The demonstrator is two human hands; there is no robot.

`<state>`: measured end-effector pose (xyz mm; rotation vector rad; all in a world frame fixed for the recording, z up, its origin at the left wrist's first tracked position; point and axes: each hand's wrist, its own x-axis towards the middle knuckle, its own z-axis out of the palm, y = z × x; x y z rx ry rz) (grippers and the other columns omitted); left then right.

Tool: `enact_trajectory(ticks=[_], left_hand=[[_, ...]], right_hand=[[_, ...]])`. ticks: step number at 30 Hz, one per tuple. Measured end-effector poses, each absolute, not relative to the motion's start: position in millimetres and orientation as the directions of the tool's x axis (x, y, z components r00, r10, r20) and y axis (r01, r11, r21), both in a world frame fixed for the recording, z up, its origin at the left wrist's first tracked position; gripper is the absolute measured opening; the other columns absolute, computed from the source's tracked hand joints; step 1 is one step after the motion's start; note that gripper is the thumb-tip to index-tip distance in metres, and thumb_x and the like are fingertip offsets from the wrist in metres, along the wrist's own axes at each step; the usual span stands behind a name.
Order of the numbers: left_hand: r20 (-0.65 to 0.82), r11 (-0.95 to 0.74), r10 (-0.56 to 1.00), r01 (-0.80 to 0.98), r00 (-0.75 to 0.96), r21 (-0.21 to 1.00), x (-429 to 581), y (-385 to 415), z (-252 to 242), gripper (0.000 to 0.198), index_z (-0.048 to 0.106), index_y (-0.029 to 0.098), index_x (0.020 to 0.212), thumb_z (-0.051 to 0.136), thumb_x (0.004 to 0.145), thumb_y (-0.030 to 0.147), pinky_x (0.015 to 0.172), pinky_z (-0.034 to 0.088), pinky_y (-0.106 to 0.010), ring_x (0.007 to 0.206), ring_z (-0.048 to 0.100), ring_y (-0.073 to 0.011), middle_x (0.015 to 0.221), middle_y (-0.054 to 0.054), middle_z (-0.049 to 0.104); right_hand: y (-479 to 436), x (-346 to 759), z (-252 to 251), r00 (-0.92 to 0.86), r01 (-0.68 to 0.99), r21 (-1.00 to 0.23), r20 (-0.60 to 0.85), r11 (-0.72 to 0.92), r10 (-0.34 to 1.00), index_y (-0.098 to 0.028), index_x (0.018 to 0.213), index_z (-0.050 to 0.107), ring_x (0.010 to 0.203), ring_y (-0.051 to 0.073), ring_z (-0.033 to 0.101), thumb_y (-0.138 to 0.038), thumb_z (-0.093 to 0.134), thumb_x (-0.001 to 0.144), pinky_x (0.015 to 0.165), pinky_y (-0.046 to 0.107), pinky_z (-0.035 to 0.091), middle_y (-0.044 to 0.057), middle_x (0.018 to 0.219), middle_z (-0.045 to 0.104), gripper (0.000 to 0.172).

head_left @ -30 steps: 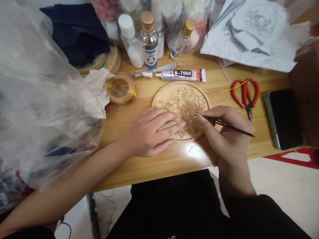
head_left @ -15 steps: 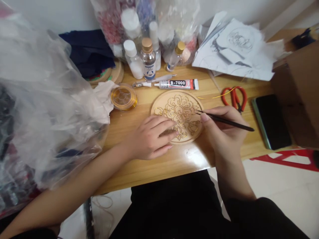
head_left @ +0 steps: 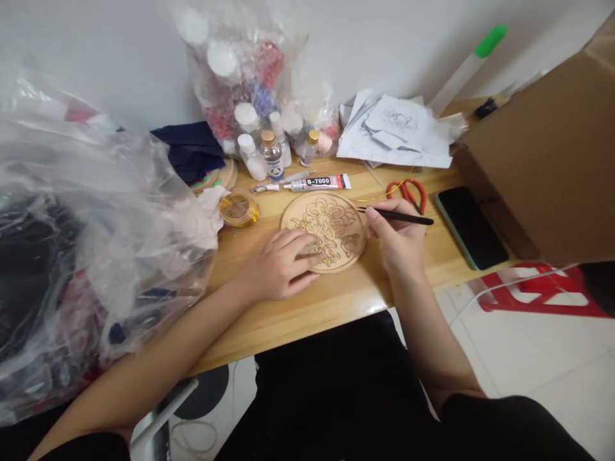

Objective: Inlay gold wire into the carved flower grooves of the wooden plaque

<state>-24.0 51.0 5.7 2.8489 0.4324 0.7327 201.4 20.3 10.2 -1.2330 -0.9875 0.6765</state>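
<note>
A round wooden disc [head_left: 353, 240] with a flower pattern outlined partly in gold lies flat on the table. My left hand [head_left: 284, 261] rests on its lower left part, fingers spread and stretched out, covering some of the pattern. In my right hand [head_left: 401, 240], at the disc's right edge, are black tweezers [head_left: 406, 218], pinched like a pen. The tweezer tips point left over the disc's right rim. Behind that hand, a thin gold wire [head_left: 375, 200] runs between the disc and red-handled pliers [head_left: 417, 194]. A spool of gold wire [head_left: 239, 210] sits left of the disc.
Behind the disc lie a B-7000 glue tube [head_left: 321, 183] and a pen. Several small bottles [head_left: 273, 157] stand farther back. Drawn paper sheets [head_left: 396, 131], a phone [head_left: 471, 227] and a cardboard box [head_left: 538, 160] occupy the right. Clear plastic bags [head_left: 139, 224] crowd the left.
The camera view has shifted, bringing more of the wall and box into sight. My right hand and the tweezers have moved slightly outward to the disc's right rim. My left hand stays on the disc.
</note>
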Motion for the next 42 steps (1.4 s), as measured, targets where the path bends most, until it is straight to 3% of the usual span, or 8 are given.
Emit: enact_trajectory(ticks=[4,12,19,23,30,39,42], left_hand=[[0.453,-0.95,0.302,0.225,0.839,0.216,-23.9,50.4,4.9,0.023,0.068,0.016,0.105,0.057,0.088,0.028,0.086,0.05,-0.045,0.107,0.057,-0.0274,0.116,-0.014,0.063],[0.478,-0.937,0.335,0.233,0.812,0.26,-23.7,49.9,1.6,0.042,0.055,0.013,0.127,0.057,0.087,0.028,0.09,0.049,-0.045,0.108,0.056,-0.0276,0.118,-0.016,0.061],[0.473,-0.944,0.32,0.235,0.821,0.231,-24.5,50.2,0.0,0.032,0.063,0.016,0.116,0.057,0.088,0.03,0.089,0.049,-0.045,0.109,0.055,-0.0278,0.12,-0.015,0.06],[0.447,-0.945,0.317,0.239,0.837,0.224,-24.8,50.0,0.4,0.025,0.068,0.016,0.104,0.055,0.089,0.031,0.088,0.048,-0.045,0.109,0.055,-0.0286,0.118,-0.014,0.061],[0.462,-0.934,0.345,0.25,0.817,0.255,-24.0,49.6,1.0,0.038,0.056,0.014,0.124,0.053,0.09,0.032,0.091,0.048,-0.044,0.109,0.056,-0.0264,0.119,-0.014,0.061],[0.442,-0.944,0.319,0.24,0.838,0.226,-24.8,50.1,0.5,0.027,0.067,0.016,0.106,0.054,0.091,0.034,0.087,0.048,-0.044,0.11,0.055,-0.0286,0.12,-0.014,0.061],[0.437,-0.948,0.311,0.24,0.844,0.211,-24.8,49.8,2.0,0.034,0.062,0.015,0.116,0.053,0.092,0.037,0.088,0.048,-0.044,0.11,0.055,-0.0284,0.121,-0.014,0.061]], right_hand=[[22.0,203.7,7.9,0.437,0.048,-0.963,0.257,0.263,0.862,-0.02,0.076,0.06,0.042,0.005,0.046,-0.039,0.074,0.072,0.042,0.019,0.039,-0.008,0.055,0.052,0.024],[24.7,203.4,8.3,0.452,0.022,-0.963,0.249,0.269,0.857,-0.021,0.073,0.058,0.039,0.005,0.042,-0.041,0.075,0.068,0.037,0.018,0.033,-0.009,0.052,0.049,0.027],[25.5,203.2,6.3,0.425,0.075,-0.956,0.289,0.285,0.858,-0.021,0.075,0.056,0.04,0.006,0.044,-0.038,0.072,0.073,0.038,0.019,0.033,-0.008,0.054,0.048,0.024],[24.5,202.8,8.6,0.445,0.009,-0.962,0.247,0.272,0.861,-0.021,0.074,0.058,0.041,0.006,0.046,-0.037,0.076,0.071,0.037,0.019,0.033,-0.007,0.054,0.05,0.025],[22.7,201.0,15.0,0.484,-0.112,-0.959,0.178,0.262,0.857,-0.021,0.069,0.063,0.039,0.005,0.045,-0.03,0.081,0.063,0.037,0.018,0.031,-0.007,0.049,0.053,0.021],[23.1,200.3,15.7,0.487,-0.113,-0.961,0.168,0.253,0.857,-0.02,0.068,0.063,0.038,0.005,0.045,-0.026,0.079,0.064,0.036,0.017,0.03,-0.006,0.048,0.055,0.017],[23.1,200.8,15.7,0.502,-0.117,-0.961,0.162,0.252,0.849,-0.02,0.067,0.063,0.038,0.005,0.045,-0.025,0.079,0.063,0.036,0.017,0.03,-0.007,0.048,0.055,0.018]])
